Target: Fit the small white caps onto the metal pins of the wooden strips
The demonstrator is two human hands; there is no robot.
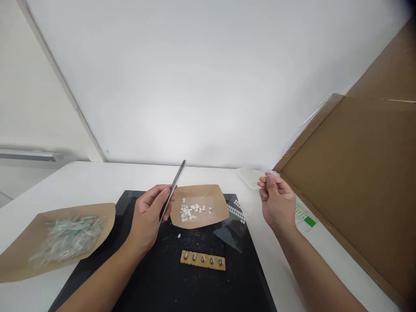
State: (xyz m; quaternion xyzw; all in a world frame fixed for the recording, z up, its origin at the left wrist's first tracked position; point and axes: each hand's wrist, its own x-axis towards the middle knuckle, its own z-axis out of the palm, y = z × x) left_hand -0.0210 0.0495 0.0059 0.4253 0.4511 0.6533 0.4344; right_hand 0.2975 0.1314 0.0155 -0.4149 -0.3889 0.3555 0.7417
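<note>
My left hand (pixel 150 213) is closed around slim dark grey tweezers (pixel 176 180), which slant up and to the right, over the left edge of a brown paper tray (pixel 221 206). Small white oval pieces (pixel 191 211) lie in that tray, and one loose white piece (pixel 179 236) rests on the black mat (pixel 156 277). To the right, my right hand (pixel 276 195) is raised with thumb and fingers pinched together; what they hold, if anything, is too small to make out. Nearer to me lies a tan scalloped strip (pixel 203 260) bearing several small metal parts.
At left stands a bigger paper tray (pixel 19 255) heaped with small clear plastic bags (pixel 71 238). A clear sheet of white oval stickers (pixel 238 212) overlaps the mat's right edge. A green-and-white sheet (pixel 305 216) lies beside the cardboard wall (pixel 364 182) at right. A white wall rises behind.
</note>
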